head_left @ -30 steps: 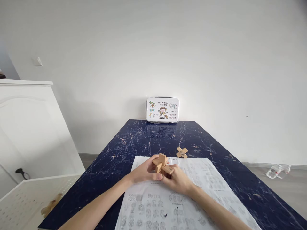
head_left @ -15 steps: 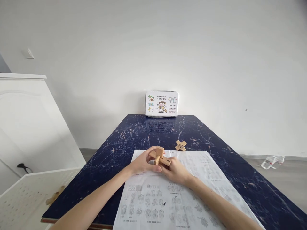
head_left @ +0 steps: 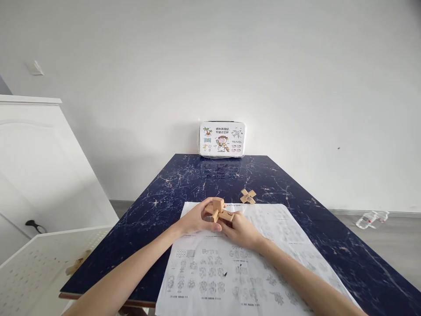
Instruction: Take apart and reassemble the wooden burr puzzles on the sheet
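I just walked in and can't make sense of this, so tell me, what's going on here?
A person is holding a wooden piece made of crossed blocks between their left hand and right hand, over a large printed sheet. Another wooden cross lies by the sheet's far edge, with neither hand on it. All this is at a dark blue table, and a white case with cartoon pictures stands at its far end by the wall.
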`<state>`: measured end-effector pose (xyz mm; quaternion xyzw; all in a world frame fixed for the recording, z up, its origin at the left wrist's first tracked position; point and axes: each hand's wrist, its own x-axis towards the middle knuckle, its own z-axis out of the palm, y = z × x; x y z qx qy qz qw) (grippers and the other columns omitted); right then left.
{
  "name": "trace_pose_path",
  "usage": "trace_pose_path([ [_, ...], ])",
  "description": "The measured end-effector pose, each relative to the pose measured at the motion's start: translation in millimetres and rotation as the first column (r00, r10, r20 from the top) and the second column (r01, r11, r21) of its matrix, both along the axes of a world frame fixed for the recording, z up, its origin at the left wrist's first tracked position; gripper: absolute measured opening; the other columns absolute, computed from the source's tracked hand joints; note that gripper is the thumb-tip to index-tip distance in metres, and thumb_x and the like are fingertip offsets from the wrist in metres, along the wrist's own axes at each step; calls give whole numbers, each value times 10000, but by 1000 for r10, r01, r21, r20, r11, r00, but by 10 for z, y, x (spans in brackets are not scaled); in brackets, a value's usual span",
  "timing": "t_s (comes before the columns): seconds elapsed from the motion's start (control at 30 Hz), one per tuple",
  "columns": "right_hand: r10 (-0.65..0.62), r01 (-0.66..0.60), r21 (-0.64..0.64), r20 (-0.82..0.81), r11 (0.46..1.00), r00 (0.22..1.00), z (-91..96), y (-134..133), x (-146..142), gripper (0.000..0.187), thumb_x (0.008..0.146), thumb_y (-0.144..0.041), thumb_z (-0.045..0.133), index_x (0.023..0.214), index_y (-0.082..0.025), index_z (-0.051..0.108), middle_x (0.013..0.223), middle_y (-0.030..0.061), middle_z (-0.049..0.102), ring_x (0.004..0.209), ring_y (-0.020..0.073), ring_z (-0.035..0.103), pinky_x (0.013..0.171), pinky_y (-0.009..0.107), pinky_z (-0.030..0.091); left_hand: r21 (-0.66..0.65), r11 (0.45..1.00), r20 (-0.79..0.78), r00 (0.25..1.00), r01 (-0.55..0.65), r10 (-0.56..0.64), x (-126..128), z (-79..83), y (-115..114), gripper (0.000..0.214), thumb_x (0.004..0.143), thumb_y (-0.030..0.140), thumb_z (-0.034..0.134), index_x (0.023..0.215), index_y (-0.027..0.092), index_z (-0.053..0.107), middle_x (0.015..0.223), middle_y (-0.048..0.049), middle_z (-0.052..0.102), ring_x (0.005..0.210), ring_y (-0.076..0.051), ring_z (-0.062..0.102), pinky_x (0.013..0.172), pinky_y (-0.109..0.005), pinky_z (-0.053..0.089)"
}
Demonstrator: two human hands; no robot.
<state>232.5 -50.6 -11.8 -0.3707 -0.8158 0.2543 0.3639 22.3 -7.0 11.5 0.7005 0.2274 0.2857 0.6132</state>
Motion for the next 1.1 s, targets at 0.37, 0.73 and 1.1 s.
trace_pose_path([
  [0.37, -75, 72, -83, -42, 994, 996, 3, 37, 5, 432, 1028, -323, 453, 614, -210, 499, 555, -12, 556, 504, 125, 471, 596, 286, 364, -3, 997, 4, 997, -74, 74, 0, -21, 54, 763, 745, 377, 911, 1394, 264, 527, 1341, -86, 593, 1253, -288, 587, 1042, -427, 463],
  [0.73, -102, 77, -235, -97, 969, 990, 17, 54, 21, 388, 1040, -432, 464, 712, -225, 475, 599, -34, 580, 433, 110, 491, 535, 271, 406, 23, 988, 34, 988, -154, 154, 32, -72, 81, 604, 744, 373, 907, 1238, 249, 583, 1244, -73, 639, 1212, -278, 623, 979, -400, 511],
  [1.1, -90, -11, -355, -268, 935, 959, 14, 72, 38, 345, 1004, -571, 487, 1038, -234, 551, 761, -27, 611, 416, 94, 480, 450, 254, 369, 133, 942, 18, 951, -307, 308, 50, 9, 22, 751, 727, 383, 912, 1362, 291, 522, 1422, -97, 582, 1323, -303, 591, 1121, -485, 471],
])
